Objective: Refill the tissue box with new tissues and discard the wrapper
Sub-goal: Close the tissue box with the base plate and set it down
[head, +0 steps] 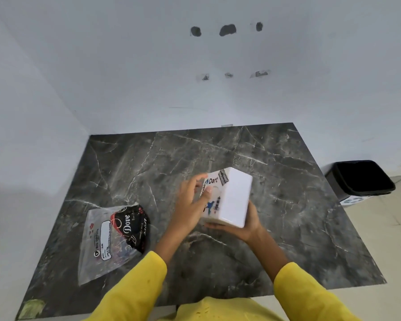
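Note:
A white tissue box (pixel 234 200) with "Dart" lettering and stickers on one face is tilted up above the dark marble table (pixel 287 181). My right hand (pixel 245 225) grips it from underneath at its near end. My left hand (pixel 190 205) rests against the printed face, thumb on it and fingers spread. To the left, a tissue pack in a clear plastic wrapper (pixel 111 239) with a black "Dove" print lies flat on the table, touched by neither hand.
A black bin (pixel 361 179) stands on the floor beyond the table's right edge. White walls close the back and left sides. A yellowish patch (pixel 31 308) marks the table's near left corner.

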